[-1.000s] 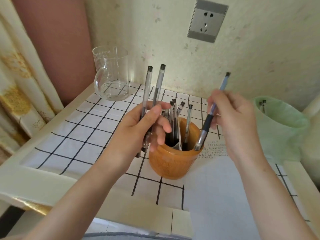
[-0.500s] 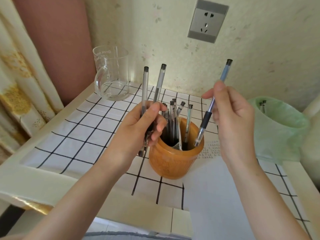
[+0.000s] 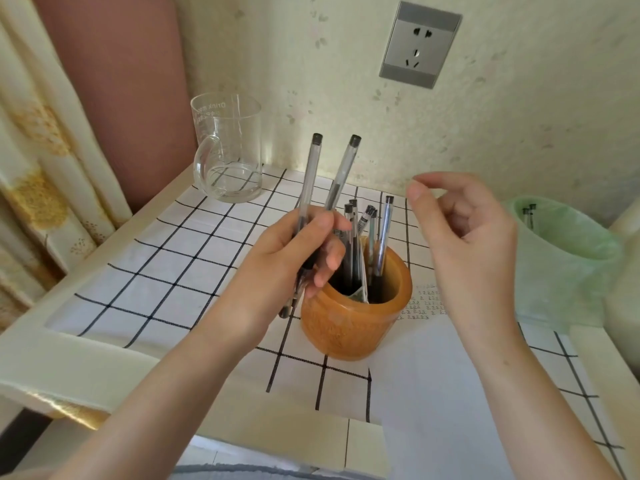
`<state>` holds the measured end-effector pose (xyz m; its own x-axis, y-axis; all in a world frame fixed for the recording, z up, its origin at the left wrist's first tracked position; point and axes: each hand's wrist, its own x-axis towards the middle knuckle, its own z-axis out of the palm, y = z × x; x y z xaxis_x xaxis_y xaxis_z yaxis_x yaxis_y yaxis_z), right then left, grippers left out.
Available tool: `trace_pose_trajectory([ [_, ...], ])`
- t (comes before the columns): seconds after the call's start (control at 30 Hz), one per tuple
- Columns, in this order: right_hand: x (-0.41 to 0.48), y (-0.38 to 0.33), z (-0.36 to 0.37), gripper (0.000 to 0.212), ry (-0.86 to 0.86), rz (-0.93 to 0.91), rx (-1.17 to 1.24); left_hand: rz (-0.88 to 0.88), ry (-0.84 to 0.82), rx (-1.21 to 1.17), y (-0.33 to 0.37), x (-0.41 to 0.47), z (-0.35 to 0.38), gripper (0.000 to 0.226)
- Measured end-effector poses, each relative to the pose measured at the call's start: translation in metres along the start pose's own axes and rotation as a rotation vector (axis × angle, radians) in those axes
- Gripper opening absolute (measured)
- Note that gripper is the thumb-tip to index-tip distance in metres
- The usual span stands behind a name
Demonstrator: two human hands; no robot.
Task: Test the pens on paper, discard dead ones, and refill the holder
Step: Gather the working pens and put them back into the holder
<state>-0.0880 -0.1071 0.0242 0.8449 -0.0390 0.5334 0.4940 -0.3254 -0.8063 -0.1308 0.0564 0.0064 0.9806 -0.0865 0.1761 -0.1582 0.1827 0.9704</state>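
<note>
Btm right of frame: white paper [image 3: 433,393] lies flat on the grid tablecloth [image 3: 156,271]. Its far end carries rows of small dark marks, just right of the holder. The cloth covers a pale table [image 3: 52,368], whose bare edge runs along the lower left.

Ctr: a round orange-brown holder [image 3: 346,330] stands upright on the cloth at the paper's far left corner. Can't tell if it sits on the sheet. Several pens [image 3: 382,233] stand inside it, top ends up, leaning slightly diff ways.

Left hand [image 3: 277,268] is just left of the holder's rim, w/ fingers & thumb curled round two pens [image 3: 308,188]. Their tips point down outside the holder's left wall, and their top ends splay apart toward upper ctr.

Right hand [image 3: 464,237], right of ctr, is above & right of the holder and touches nothing. It holds nothing: fingers loosely bent, thumb & forefinger apart.

Farther back, a clear glass mug [image 3: 228,150] stands on the cloth's far left corner, upper left of ctr, handle to the left. At the right edge, a green bag [image 3: 561,265] sits open beside the table, w/ a couple of pen ends [image 3: 530,216] showing inside.

Bkgd: pale wall w/ a grey socket [image 3: 420,45] upper right, and a curtain [image 3: 31,150] down the left edge.
</note>
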Motion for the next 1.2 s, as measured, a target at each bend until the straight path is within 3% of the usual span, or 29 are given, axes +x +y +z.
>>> trace_pose_trajectory([
  [0.17, -0.013, -0.019, 0.015, 0.026, -0.325, 0.113, 0.212, -0.033, -0.168, 0.069, 0.003, -0.003, 0.004, 0.022],
  [0.37, -0.009, -0.019, 0.015, 0.03, -0.476, 0.235, 0.354, -0.176, -0.285, 0.017, 0.001, -0.003, 0.001, 0.024],
  [0.5, -0.008, -0.018, 0.017, 0.021, -0.37, 0.199, 0.342, -0.084, -0.214, 0.113, 0.006, -0.002, 0.003, 0.035],
  [0.63, 0.001, -0.015, 0.005, 0.022, -0.138, 0.154, 0.347, 0.111, 0.171, 0.231, 0.006, 0.002, -0.008, 0.029],
  [0.73, 0.002, -0.014, 0.004, 0.021, -0.106, 0.072, 0.21, 0.227, 0.371, 0.203, 0.004, 0.005, -0.018, 0.021],
  [0.87, -0.008, -0.014, 0.014, 0.022, -0.215, 0.018, 0.045, 0.22, 0.333, 0.265, 0.0, 0.004, -0.013, 0.019],
  [1.07, -0.004, -0.019, 0.005, 0.019, -0.04, -0.039, 0.125, 0.121, 0.217, 0.34, -0.005, 0.003, -0.005, 0.033],
  [1.2, -0.005, -0.017, 0.006, 0.021, -0.052, -0.063, 0.039, 0.093, 0.179, 0.373, -0.008, 0.003, -0.005, 0.036],
])
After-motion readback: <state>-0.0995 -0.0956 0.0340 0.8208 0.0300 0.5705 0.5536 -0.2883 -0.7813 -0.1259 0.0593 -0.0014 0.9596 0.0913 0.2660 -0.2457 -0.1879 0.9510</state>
